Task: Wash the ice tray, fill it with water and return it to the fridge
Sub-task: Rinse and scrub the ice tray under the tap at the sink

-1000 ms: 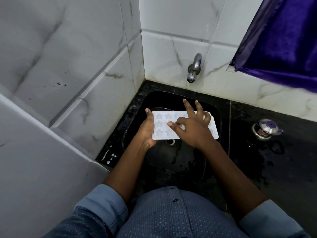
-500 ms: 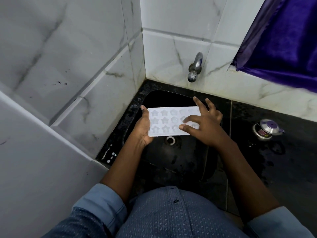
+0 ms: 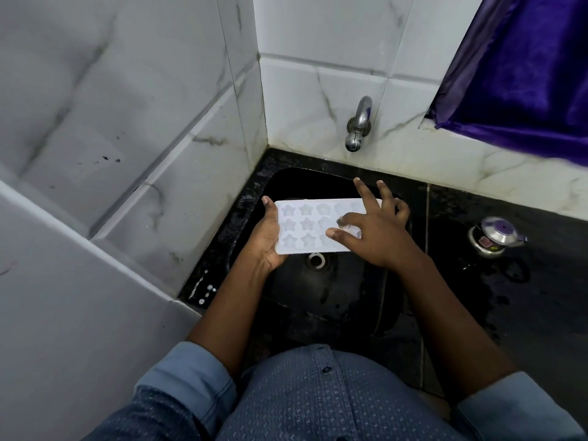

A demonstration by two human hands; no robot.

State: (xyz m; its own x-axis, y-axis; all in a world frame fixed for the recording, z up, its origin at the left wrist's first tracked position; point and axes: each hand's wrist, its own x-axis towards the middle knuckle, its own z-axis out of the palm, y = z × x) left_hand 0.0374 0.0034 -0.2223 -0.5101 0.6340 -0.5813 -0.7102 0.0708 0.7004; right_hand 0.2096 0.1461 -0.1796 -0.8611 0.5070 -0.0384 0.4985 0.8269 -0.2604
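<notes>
A white ice tray [image 3: 305, 226] with star-shaped cells is held level over the black sink [image 3: 318, 297], just above the drain [image 3: 315, 260]. My left hand [image 3: 265, 241] grips the tray's left end from underneath, thumb on the edge. My right hand [image 3: 377, 232] lies on the tray's right half with fingers spread, fingertips pressing into the cells and covering that end. The metal tap [image 3: 359, 127] juts from the tiled wall behind the sink; I see no water running.
White marble-look tiles wall the sink on the left and back. A wet black counter [image 3: 525, 297] lies to the right, with a small steel lidded pot [image 3: 494, 237] on it. A purple curtain [image 3: 525, 68] hangs at upper right.
My right hand slid from the tray's middle to its right end. The tray shifted slightly left and back, uncovering the drain.
</notes>
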